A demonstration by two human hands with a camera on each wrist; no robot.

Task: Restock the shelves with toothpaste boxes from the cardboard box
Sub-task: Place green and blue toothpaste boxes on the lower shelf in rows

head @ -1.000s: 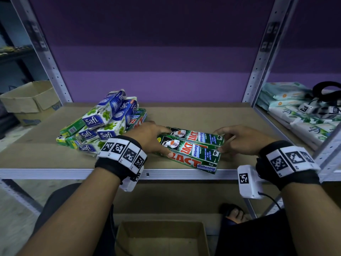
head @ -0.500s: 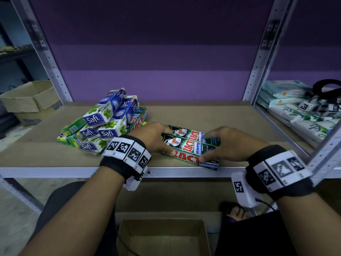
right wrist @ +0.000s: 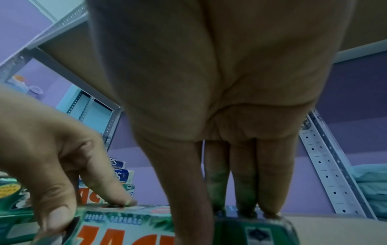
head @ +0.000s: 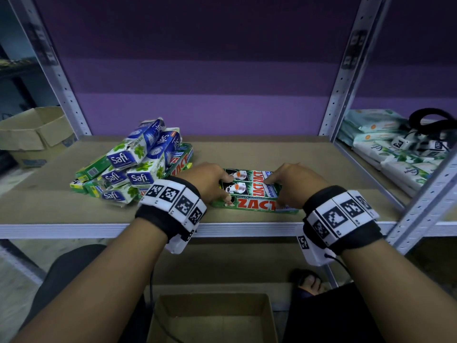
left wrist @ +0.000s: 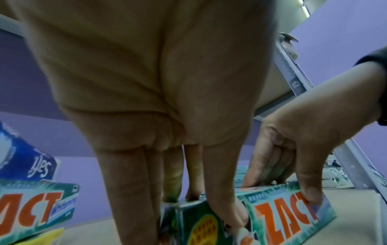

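The Zact toothpaste boxes (head: 252,191) lie flat as a small bundle near the front edge of the shelf (head: 247,149), about midway along it, held between the two hands; the left hand (head: 210,181) clamps the bundle's left end, its fingers on top and thumb against the front face; the right hand (head: 294,186) clamps the right end the same way, its fingertips (right wrist: 270,213) on the upper face and thumb down the front; the boxes are long and green, lettered "ZACT" in red-orange, with a blue "Whitening" band and a cup picture; to the left, toward the shelf's left end, a loose heap of Safi boxes (head: 138,167) sits on more Zact cartons; the cardboard box (head: 212,318) stands open below the front edge.
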